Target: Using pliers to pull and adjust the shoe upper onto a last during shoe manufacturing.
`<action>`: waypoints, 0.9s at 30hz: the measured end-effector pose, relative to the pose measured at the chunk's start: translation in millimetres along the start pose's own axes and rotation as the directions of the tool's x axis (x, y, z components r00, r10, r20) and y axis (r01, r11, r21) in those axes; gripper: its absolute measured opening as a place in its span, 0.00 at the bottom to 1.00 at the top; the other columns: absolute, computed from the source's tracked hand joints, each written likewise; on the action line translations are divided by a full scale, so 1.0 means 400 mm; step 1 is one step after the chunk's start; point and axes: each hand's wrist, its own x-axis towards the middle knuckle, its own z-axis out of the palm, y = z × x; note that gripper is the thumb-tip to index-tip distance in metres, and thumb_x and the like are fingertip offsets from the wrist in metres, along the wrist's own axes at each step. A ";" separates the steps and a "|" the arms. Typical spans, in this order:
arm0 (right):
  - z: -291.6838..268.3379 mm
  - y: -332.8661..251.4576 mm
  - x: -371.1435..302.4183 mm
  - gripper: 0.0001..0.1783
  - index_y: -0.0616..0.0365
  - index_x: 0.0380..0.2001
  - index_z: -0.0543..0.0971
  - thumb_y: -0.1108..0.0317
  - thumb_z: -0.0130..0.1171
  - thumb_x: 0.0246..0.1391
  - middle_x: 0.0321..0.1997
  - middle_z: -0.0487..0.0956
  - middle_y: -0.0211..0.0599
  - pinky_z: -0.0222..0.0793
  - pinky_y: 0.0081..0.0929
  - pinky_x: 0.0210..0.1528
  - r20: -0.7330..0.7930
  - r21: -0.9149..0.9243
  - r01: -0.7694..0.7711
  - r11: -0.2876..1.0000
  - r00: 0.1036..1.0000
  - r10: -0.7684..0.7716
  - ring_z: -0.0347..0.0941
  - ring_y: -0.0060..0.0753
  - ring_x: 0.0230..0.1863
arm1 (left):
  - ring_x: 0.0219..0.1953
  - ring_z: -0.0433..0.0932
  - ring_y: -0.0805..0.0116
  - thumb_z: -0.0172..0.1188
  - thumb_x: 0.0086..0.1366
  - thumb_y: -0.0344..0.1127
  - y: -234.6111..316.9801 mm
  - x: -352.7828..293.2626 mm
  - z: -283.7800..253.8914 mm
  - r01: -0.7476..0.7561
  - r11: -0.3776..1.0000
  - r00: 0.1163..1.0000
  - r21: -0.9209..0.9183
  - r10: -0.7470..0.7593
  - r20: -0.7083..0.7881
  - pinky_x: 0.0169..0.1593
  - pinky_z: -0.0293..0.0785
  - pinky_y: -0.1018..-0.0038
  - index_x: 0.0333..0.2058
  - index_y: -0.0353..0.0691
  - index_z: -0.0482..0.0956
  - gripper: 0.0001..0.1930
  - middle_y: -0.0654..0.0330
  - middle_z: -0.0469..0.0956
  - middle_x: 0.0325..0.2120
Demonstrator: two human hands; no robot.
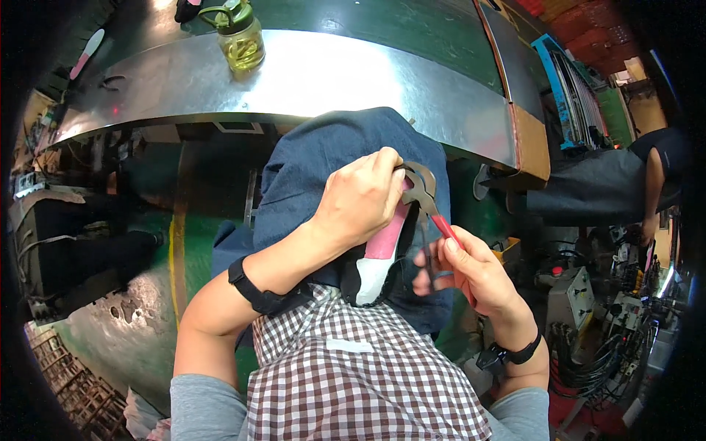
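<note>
My left hand (360, 197) presses down on a shoe upper with a pink and white sole part (381, 253), resting on dark blue cloth (323, 162) over my lap. My right hand (474, 272) grips the red handles of a pair of dark metal pincers (421, 187). The pincers' jaws sit at the top edge of the shoe, right beside my left fingertips. Both wrists wear black bands. A checked apron (353, 375) covers my lap below.
A curved metal workbench (316, 77) lies ahead, with a green-capped bottle of yellowish liquid (241, 38) on it. Another person in dark clothes (625, 184) sits at the right. Machines and cables (603, 323) crowd the lower right. The green floor (147, 323) shows at the left.
</note>
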 end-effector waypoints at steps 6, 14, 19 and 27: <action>-0.006 0.011 0.013 0.19 0.60 0.46 0.67 0.53 0.49 0.69 0.38 0.75 0.37 0.75 0.26 0.30 0.009 -0.053 0.042 0.998 0.999 -0.041 0.74 0.25 0.31 | 0.66 0.64 0.53 0.67 0.59 0.34 -0.081 -0.072 0.019 0.257 0.858 0.961 -0.445 -0.181 0.207 0.69 0.57 0.63 0.66 0.31 0.54 0.41 0.41 0.64 0.62; -0.016 0.059 -0.036 0.13 0.61 0.43 0.67 0.62 0.52 0.68 0.42 0.78 0.42 0.77 0.27 0.38 0.026 -0.082 0.132 0.988 0.991 -0.131 0.77 0.28 0.35 | 0.61 0.67 0.51 0.71 0.48 0.37 0.005 -0.060 0.000 0.367 0.874 0.921 -0.319 -0.293 0.257 0.65 0.62 0.64 0.68 0.35 0.54 0.50 0.43 0.65 0.57; -0.011 0.032 -0.076 0.10 0.61 0.43 0.67 0.65 0.50 0.68 0.42 0.78 0.42 0.78 0.33 0.49 0.011 -0.010 0.044 0.999 0.999 -0.044 0.80 0.37 0.44 | 0.57 0.69 0.48 0.70 0.47 0.37 0.056 -0.080 0.002 0.292 0.937 0.952 -0.194 -0.265 0.151 0.62 0.64 0.61 0.68 0.36 0.54 0.50 0.43 0.66 0.52; 0.012 0.089 -0.001 0.11 0.60 0.37 0.68 0.63 0.51 0.68 0.29 0.75 0.32 0.70 0.22 0.31 -0.103 -0.392 0.166 0.905 0.970 -0.222 0.72 0.21 0.27 | 0.55 0.67 0.45 0.72 0.47 0.40 0.058 -0.080 -0.009 0.359 0.933 0.925 0.006 -0.357 0.129 0.60 0.63 0.58 0.68 0.35 0.51 0.52 0.43 0.65 0.51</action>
